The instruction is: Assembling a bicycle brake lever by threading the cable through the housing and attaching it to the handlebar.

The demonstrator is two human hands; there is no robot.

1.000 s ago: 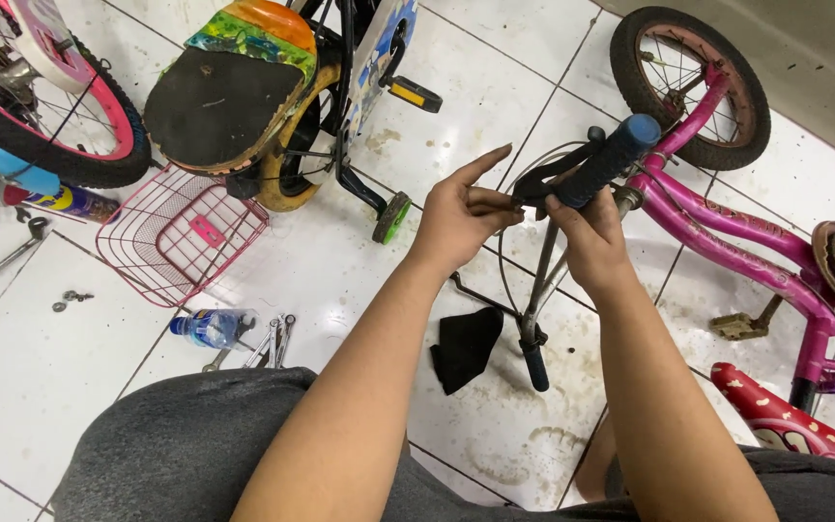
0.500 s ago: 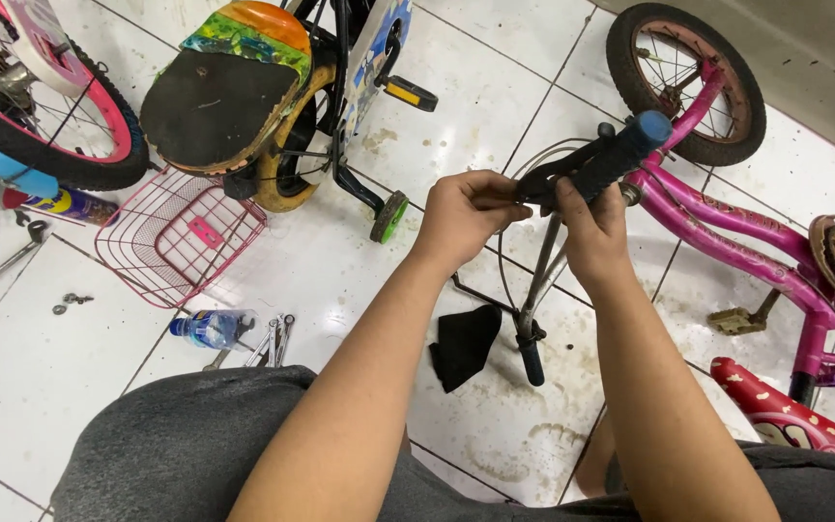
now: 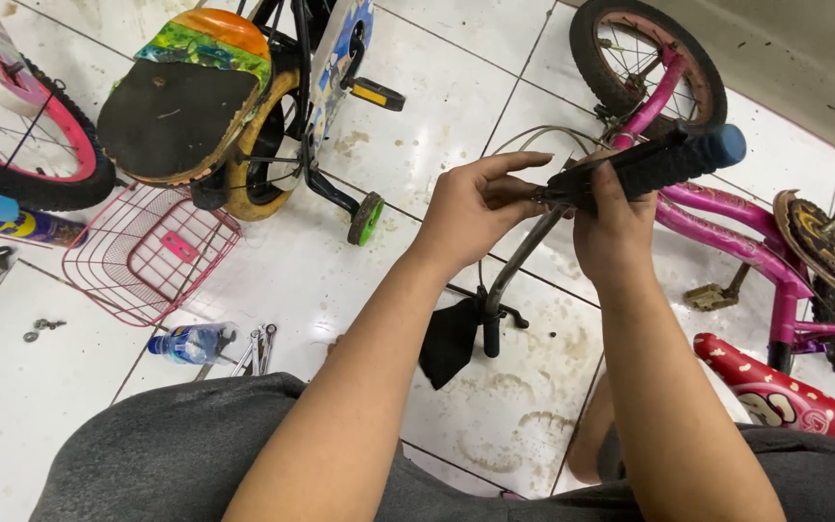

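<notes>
A pink child's bicycle [image 3: 727, 217] lies on its side on the white tiled floor. My right hand [image 3: 611, 227] grips its black handlebar grip [image 3: 659, 164], which has a blue end cap. My left hand [image 3: 475, 208] pinches the inner end of that grip, where the grey metal handlebar tube [image 3: 519, 266] runs down to the floor. Thin cables loop behind my fingers. What my left fingertips pinch is too small to tell.
A small bike with a black seat [image 3: 181, 116] and training wheels stands at the upper left. A pink wire basket [image 3: 147, 256], a water bottle [image 3: 190, 343], wrenches [image 3: 258, 348] and a black rag [image 3: 446, 343] lie on the floor. A red seat [image 3: 775, 391] is at right.
My left hand has closed in from spread fingers onto the inner end of the grip. Both hands and the handlebar have stayed in about the same place.
</notes>
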